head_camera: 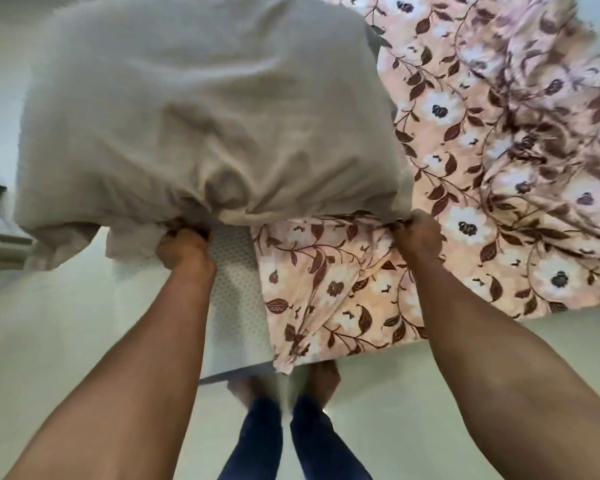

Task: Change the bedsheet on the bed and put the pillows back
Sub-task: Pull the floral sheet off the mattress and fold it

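Up high, the pillow hung over the bed.
Left hand and right hand gripped its near edge; a weak grip could drop it and mess the flowery bedsheet.

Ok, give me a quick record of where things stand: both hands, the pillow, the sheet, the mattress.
left hand: grips the pillow's near edge, left end
right hand: grips the pillow's near right corner
pillow: grey-beige case, held up over the bed's left part
floral sheet: wrinkled, covers the bed's right part, one flap hangs over the near side
mattress: bare dotted strip shows left of the sheet's flap
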